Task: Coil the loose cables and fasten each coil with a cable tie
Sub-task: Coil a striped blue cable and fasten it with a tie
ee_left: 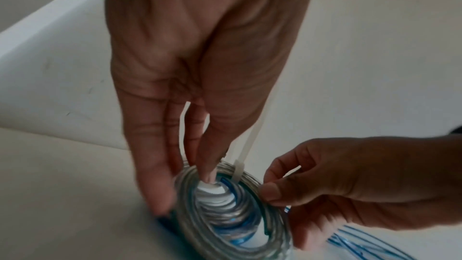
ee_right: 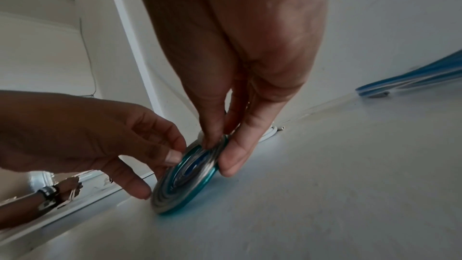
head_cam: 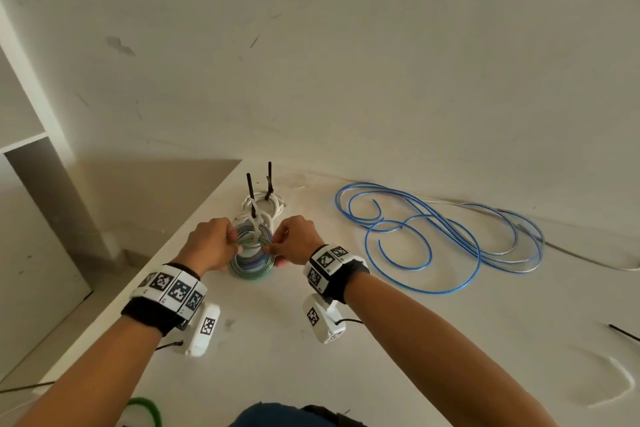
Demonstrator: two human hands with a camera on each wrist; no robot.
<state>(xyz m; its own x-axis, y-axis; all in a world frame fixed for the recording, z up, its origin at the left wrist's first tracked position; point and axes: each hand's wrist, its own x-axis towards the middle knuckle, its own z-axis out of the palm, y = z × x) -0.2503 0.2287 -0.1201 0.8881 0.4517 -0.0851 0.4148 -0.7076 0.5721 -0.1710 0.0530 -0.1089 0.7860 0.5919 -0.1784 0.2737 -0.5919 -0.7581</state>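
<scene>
Your left hand (head_cam: 211,243): it pinches the left rim of the tight blue and silver cable coil (head_cam: 251,255), thumb on the outside, fingertips reaching into the centre hole.
Your right hand (head_cam: 294,241): it grips the coil's right rim, thumb and curled fingers closed on the turns.
Coil: you have it standing on edge on the white table (head_cam: 381,340), its lower rim touching the surface, between your two hands.
White plastic cable tie (ee_left: 243,162): it wraps the coil's top rim, its tail sticking up beside your left fingers (ee_left: 160,185).
Behind the coil: a white cable coil (head_cam: 265,206) with two black cable ties (head_cam: 250,187) standing upright.
To your right: a loose blue cable (head_cam: 443,236) sprawled in wide loops, well apart from the coil.
Far right edge: a black cable tie (head_cam: 623,332) lying flat.
</scene>
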